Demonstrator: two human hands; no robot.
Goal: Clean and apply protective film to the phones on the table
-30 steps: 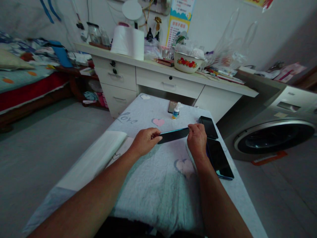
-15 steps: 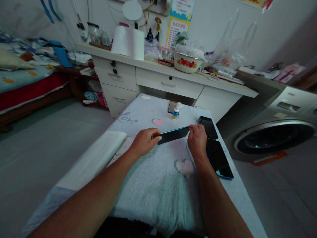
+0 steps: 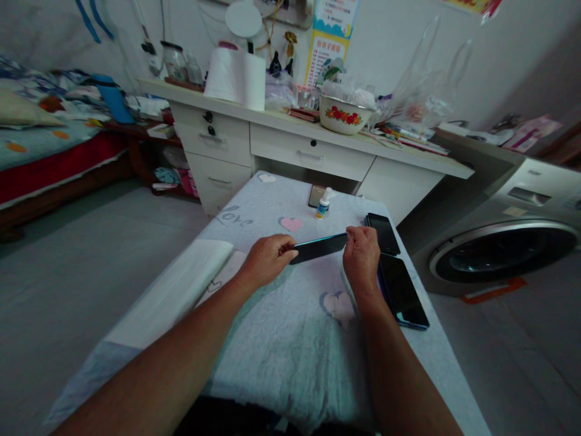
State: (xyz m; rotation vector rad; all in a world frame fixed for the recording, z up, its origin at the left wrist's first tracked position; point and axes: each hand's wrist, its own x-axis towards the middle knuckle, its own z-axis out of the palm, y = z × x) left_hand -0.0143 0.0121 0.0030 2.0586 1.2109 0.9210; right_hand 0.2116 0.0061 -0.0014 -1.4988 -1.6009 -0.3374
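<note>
A dark smartphone [image 3: 319, 248] is held sideways and tilted above the cloth-covered table [image 3: 281, 339]. My left hand [image 3: 269, 259] pinches its left end between thumb and fingers. At the opposite end, my right hand [image 3: 362, 257] has its fingers closed on the phone's edge. Just right of that hand lie a black tablet-like device [image 3: 403, 290] and, beyond it, a smaller dark device [image 3: 384, 233]. Past the held phone stands a small white-capped spray bottle [image 3: 323, 204], and behind it another phone-like device [image 3: 315, 195] lies flat, partly covered by the bottle.
A folded white cloth [image 3: 172, 290] lies along the table's left side. Beyond the table is a white desk [image 3: 313, 151] bearing a flowered bowl [image 3: 345, 115] and a paper roll [image 3: 236, 79]. A washing machine [image 3: 508, 224] stands right; a bed [image 3: 54, 145] is at left.
The phone has tipped very slightly, so its screen looks a little narrower. Both hands keep their hold at nearly the same place.
</note>
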